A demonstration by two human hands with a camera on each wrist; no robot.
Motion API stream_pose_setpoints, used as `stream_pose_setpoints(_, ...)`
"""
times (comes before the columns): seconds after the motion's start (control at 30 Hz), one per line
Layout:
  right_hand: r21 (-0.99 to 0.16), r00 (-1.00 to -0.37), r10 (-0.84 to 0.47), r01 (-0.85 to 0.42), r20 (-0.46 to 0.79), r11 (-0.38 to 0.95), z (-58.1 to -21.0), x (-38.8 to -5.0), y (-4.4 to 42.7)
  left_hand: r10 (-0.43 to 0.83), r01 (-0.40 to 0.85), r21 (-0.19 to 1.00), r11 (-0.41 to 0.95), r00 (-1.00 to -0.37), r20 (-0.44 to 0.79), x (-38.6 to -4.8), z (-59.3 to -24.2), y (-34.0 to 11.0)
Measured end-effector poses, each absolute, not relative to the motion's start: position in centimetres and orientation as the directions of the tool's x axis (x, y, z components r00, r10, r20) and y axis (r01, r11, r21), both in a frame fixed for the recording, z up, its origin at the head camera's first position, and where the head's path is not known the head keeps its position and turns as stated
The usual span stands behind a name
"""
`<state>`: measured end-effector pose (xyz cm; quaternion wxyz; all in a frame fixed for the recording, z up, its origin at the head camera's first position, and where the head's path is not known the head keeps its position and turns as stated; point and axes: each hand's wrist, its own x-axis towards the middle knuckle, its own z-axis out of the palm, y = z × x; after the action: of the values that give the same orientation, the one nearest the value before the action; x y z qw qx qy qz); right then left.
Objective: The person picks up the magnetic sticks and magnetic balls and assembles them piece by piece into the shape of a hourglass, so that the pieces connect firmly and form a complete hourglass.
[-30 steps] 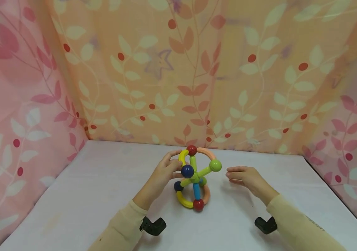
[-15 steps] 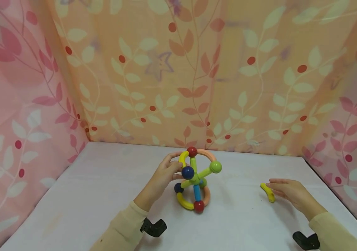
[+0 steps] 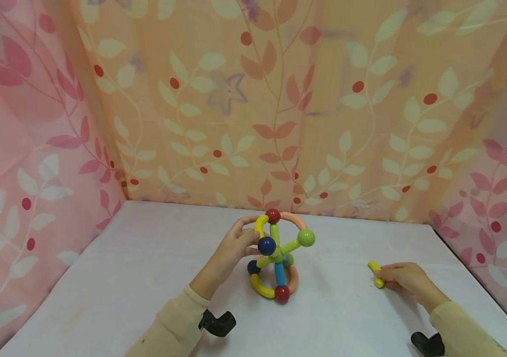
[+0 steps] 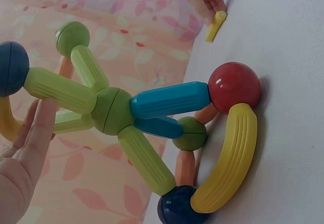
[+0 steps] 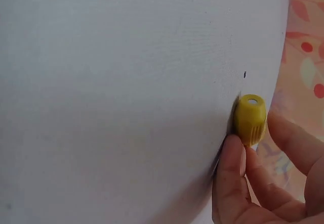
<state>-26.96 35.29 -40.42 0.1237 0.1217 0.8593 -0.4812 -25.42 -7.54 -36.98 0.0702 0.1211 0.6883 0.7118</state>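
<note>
A magnetic stick-and-ball model (image 3: 277, 255) stands on the table, built of green, blue, yellow and orange sticks with red, blue and green balls. My left hand (image 3: 231, 250) holds its left side, around the upper yellow curved stick. In the left wrist view the fingers (image 4: 38, 133) reach behind a green stick (image 4: 63, 90); the thumb is hidden. Far to the right, my right hand (image 3: 411, 282) pinches a loose yellow curved stick (image 3: 373, 266) at the table surface. In the right wrist view its end (image 5: 250, 115) shows between thumb and fingers.
The white table (image 3: 155, 317) ends at a floral curtain (image 3: 217, 124) behind and at the sides. Black wrist-worn pieces (image 3: 218, 323) hang below both sleeves. Bare table lies between the model and the right hand.
My right hand has moved from beside the model out to the right, uncovering the loose yellow stick, and its fingers have closed on it. The left hand and the model stay in place.
</note>
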Motion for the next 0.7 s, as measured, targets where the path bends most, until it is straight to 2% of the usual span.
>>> stream_pose_setpoints(0.27, -0.726, -0.953, 0.139, 0.296, -0.270, 0.620, -40.6, -27.5, 34.1, 0.259, 0.069, 0.997, -0.023, -0.963, 0.073, -25.4, -37.1, -7.5)
stream_pose_setpoints(0.7, -0.742, -0.954, 0.122, 0.291, -0.274, 0.603, -40.7, -27.6, 33.7, 0.256, 0.070, 0.997, -0.039, -0.963, 0.078, -25.3, -36.9, -7.5)
